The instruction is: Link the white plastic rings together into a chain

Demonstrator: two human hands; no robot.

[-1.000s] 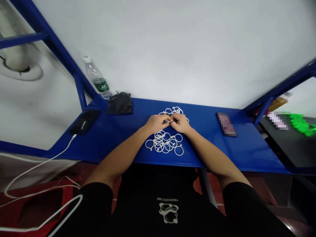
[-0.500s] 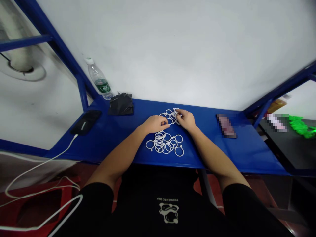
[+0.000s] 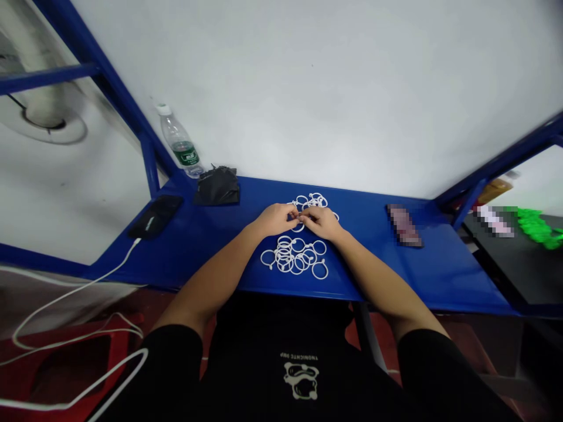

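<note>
Several white plastic rings lie in two heaps on the blue table (image 3: 206,234): a near heap (image 3: 295,258) in front of my wrists and a far heap (image 3: 313,201) behind my fingers. My left hand (image 3: 276,218) and my right hand (image 3: 322,221) meet fingertip to fingertip between the heaps. Both are closed in a pinch on one white ring (image 3: 299,221) held just above the table.
A water bottle (image 3: 180,142) stands at the back left beside a black crumpled cloth (image 3: 217,184). A black phone (image 3: 155,215) with a white cable (image 3: 65,299) lies at the left. Another phone (image 3: 404,225) lies at the right. Green items (image 3: 536,224) sit on a neighbouring table.
Half a second ago my right hand reached into the far heap. It has come back to my left hand, and both now pinch a ring together.
</note>
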